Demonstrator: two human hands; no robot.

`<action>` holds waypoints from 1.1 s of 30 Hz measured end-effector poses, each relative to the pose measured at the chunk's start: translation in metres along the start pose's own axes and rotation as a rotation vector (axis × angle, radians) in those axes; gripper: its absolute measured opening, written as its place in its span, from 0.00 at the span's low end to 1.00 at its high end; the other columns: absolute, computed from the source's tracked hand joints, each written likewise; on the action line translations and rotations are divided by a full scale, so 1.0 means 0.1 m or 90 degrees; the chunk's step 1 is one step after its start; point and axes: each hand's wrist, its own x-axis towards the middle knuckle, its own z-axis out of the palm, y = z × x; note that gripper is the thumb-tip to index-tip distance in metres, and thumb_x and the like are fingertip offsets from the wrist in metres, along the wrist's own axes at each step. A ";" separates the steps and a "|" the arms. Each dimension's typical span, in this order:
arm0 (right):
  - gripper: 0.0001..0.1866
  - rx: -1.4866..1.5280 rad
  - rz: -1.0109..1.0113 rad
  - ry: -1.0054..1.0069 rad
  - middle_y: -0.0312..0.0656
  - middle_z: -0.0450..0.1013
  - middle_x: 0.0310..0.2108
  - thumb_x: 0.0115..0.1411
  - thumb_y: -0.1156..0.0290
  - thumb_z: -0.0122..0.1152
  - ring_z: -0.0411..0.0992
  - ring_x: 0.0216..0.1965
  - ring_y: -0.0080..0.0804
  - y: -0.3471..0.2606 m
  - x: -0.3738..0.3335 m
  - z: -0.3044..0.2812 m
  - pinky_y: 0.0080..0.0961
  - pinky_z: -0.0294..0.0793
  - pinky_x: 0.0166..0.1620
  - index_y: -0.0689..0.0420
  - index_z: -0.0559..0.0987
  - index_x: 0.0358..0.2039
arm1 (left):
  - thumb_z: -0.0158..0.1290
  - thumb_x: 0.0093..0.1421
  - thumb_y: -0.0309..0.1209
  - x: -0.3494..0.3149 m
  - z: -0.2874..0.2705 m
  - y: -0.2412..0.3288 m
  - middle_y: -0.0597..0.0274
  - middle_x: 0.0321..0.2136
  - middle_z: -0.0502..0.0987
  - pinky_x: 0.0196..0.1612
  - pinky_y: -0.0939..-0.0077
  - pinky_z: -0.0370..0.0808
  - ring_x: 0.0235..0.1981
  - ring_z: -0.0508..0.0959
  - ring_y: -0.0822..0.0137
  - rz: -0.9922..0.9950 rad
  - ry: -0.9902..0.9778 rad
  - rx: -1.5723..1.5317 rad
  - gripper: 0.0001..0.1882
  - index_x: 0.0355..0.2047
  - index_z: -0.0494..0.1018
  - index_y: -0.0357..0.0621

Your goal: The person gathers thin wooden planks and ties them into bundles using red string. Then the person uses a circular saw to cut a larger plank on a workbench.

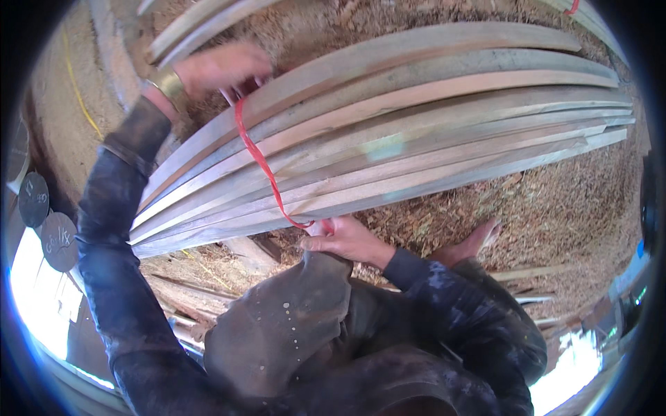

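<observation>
A bundle of long wooden planks [388,114] lies across the view, with a red plastic strap [258,156] running over its top near the left end. My right hand [350,239] is closed at the bundle's near edge, pinching the strap between thumb and fingers. At the far edge, close to where the strap passes over, my left hand [225,68] bends downward with a gold-coloured watch on its wrist. Motion smears its fingers, so I cannot make out whether it grips the strap.
More planks [201,24] lie beyond the bundle at the upper left. Wood shavings [569,201] cover the ground. Two round dark discs [59,241] with markings stand at the left. My bare foot [472,246] rests near the bundle, right of my right hand.
</observation>
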 end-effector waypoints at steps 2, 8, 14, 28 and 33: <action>0.25 0.249 -0.118 0.001 0.38 0.74 0.39 0.58 0.73 0.66 0.67 0.31 0.19 0.04 0.08 0.10 0.20 0.69 0.33 0.65 0.70 0.55 | 0.47 0.65 0.34 -0.04 0.22 -0.14 0.59 0.34 0.77 0.45 0.69 0.74 0.34 0.78 0.61 0.101 0.043 0.038 0.15 0.37 0.74 0.31; 0.17 0.467 -0.024 -0.024 0.48 0.77 0.41 0.62 0.75 0.57 0.70 0.28 0.22 0.24 0.09 -0.07 0.16 0.64 0.26 0.68 0.74 0.50 | 0.47 0.64 0.34 -0.08 0.24 -0.33 0.57 0.25 0.74 0.36 0.67 0.69 0.29 0.71 0.64 0.199 0.219 0.178 0.14 0.30 0.74 0.33; 0.11 0.406 -0.068 0.083 0.46 0.78 0.38 0.64 0.77 0.55 0.69 0.24 0.20 0.30 0.08 -0.05 0.15 0.61 0.21 0.68 0.78 0.44 | 0.48 0.60 0.34 -0.01 -0.19 -0.25 0.58 0.20 0.73 0.31 0.65 0.72 0.25 0.74 0.66 0.550 -0.036 0.761 0.14 0.25 0.73 0.35; 0.11 0.742 -0.084 0.248 0.41 0.73 0.25 0.61 0.71 0.49 0.68 0.19 0.25 0.13 -0.23 -0.32 0.21 0.65 0.20 0.65 0.75 0.33 | 0.49 0.58 0.35 0.25 0.04 0.71 0.66 0.13 0.68 0.11 0.76 0.59 0.10 0.65 0.76 -0.065 0.033 0.041 0.15 0.17 0.68 0.41; 0.09 0.796 -0.147 0.212 0.28 0.59 0.16 0.64 0.67 0.42 0.50 0.12 0.18 0.07 -0.47 -0.71 0.20 0.51 0.18 0.52 0.67 0.27 | 0.48 0.59 0.36 0.67 0.21 0.77 0.69 0.14 0.66 0.11 0.75 0.58 0.09 0.62 0.76 0.067 0.129 0.048 0.14 0.19 0.70 0.43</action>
